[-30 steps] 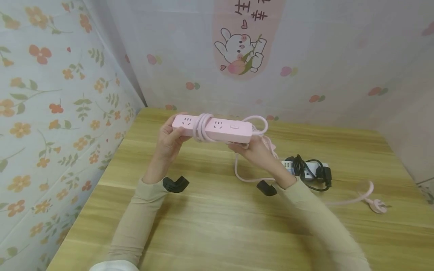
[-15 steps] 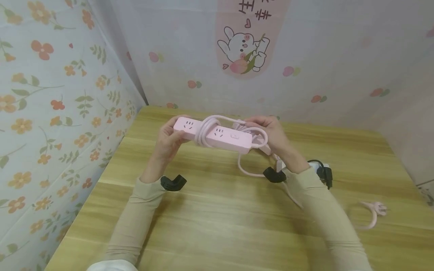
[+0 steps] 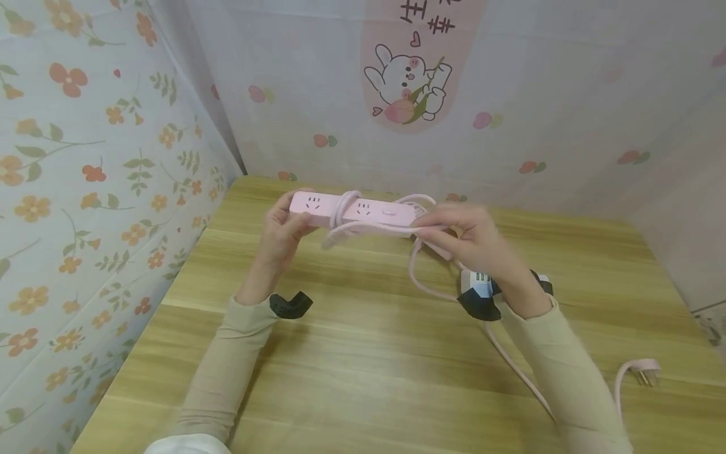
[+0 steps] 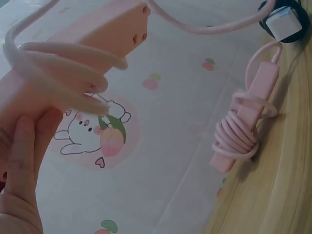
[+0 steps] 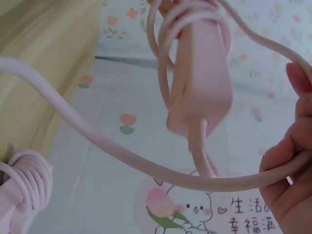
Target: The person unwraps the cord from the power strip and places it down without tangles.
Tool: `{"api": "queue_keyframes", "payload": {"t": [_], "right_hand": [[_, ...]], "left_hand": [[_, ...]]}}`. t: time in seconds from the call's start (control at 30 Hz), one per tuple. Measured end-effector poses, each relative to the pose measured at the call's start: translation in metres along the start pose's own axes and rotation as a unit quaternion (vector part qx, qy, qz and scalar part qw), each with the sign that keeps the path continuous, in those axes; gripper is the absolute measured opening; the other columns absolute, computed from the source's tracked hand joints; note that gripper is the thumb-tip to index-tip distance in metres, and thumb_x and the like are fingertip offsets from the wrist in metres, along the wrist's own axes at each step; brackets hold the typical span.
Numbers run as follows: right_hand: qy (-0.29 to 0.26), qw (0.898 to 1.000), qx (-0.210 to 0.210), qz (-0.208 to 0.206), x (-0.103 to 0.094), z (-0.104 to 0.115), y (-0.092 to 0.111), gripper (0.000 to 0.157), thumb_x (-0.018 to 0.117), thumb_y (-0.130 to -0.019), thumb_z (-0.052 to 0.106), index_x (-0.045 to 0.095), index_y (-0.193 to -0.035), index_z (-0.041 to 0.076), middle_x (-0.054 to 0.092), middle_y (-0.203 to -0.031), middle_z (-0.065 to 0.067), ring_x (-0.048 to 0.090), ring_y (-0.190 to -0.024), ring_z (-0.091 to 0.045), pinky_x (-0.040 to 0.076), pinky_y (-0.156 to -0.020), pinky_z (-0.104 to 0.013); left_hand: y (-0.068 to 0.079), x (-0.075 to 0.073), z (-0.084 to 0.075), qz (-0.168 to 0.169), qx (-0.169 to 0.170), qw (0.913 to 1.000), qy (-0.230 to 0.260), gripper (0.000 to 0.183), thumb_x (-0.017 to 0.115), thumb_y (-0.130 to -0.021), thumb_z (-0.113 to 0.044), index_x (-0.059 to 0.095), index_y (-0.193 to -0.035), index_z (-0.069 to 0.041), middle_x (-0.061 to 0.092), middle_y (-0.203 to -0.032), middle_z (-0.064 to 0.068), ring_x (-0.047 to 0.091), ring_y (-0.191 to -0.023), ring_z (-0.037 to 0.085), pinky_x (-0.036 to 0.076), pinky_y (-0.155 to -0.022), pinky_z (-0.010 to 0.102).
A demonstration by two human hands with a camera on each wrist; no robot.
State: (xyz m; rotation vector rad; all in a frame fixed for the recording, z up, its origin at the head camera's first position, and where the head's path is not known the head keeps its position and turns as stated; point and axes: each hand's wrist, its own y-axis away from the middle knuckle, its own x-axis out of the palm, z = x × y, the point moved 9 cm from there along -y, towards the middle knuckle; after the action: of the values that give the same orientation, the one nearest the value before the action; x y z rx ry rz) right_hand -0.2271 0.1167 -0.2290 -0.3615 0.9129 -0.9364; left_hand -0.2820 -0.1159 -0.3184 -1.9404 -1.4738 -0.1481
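In the head view, a person's left hand (image 3: 283, 228) grips the left end of a pink power strip (image 3: 375, 214), held up over the far part of a wooden table (image 3: 368, 378), while the right hand (image 3: 473, 234) pinches its pink cord (image 3: 391, 229) by the strip's right end. The strip should handle as a light, stiff, smooth-cased block, best held by its bare left end, as here; the cord looks thick and springy, likely to loosen unless kept taut. Two outlets (image 3: 313, 203) and one switch (image 3: 389, 212) show on top. To the right lie one white power strip (image 3: 475, 282), partly hidden, and one pink plug (image 3: 645, 366). In the left wrist view, the left hand presses against the strip below about three cord turns; a second pink power strip (image 4: 263, 85), wound with cord, lies on the table, making two pink. In the right wrist view, the cord curves into the right hand's fingers.
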Motion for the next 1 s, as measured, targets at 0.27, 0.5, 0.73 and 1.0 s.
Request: {"api": "queue_keyframes", "payload": {"t": [0.27,0.5,0.73,1.0], "right_hand": [[0.041,0.994,0.023,0.098,0.042,-0.013,0.016,0.017,0.073,-0.072,-0.009,0.072,-0.083,0.003,0.065,-0.070,0.002,0.049,-0.055,-0.004,0.043,-0.046,-0.015],[0.030,0.975,0.214,0.057,0.040,-0.086,0.028,0.010,0.065,-0.084,-0.002,0.068,-0.091,-0.008,0.068,-0.078,-0.014,0.054,-0.060,-0.002,0.048,-0.052,-0.016],[0.024,0.967,0.246,-0.059,0.006,-0.098,0.021,0.014,0.061,-0.085,-0.006,0.064,-0.097,-0.014,0.066,-0.090,-0.026,0.054,-0.066,-0.001,0.047,-0.054,-0.014],[0.052,0.948,0.261,-0.175,-0.031,-0.088,0.010,0.015,0.062,-0.088,0.002,0.065,-0.092,-0.012,0.058,-0.064,0.010,0.040,-0.051,-0.001,0.032,-0.041,-0.012]], "left_hand": [[-0.001,-0.009,-0.005,-0.030,0.022,0.9983,0.046,0.031,0.077,-0.077,-0.015,0.064,-0.105,-0.008,0.062,-0.098,0.006,0.063,-0.086,0.015,0.056,-0.075,0.025],[-0.001,-0.005,-0.010,0.007,0.025,0.9960,0.085,0.031,0.076,-0.079,-0.014,0.064,-0.106,-0.005,0.064,-0.099,0.008,0.064,-0.086,0.016,0.056,-0.073,0.024],[0.002,0.005,-0.007,0.072,0.006,0.9943,0.078,0.028,0.072,-0.082,-0.012,0.064,-0.109,-0.007,0.064,-0.102,0.006,0.064,-0.089,0.015,0.055,-0.077,0.025],[0.003,0.008,0.001,0.105,-0.005,0.9933,0.047,0.029,0.072,-0.082,-0.014,0.065,-0.110,-0.009,0.062,-0.104,0.004,0.060,-0.087,0.013,0.055,-0.073,0.022]]}}
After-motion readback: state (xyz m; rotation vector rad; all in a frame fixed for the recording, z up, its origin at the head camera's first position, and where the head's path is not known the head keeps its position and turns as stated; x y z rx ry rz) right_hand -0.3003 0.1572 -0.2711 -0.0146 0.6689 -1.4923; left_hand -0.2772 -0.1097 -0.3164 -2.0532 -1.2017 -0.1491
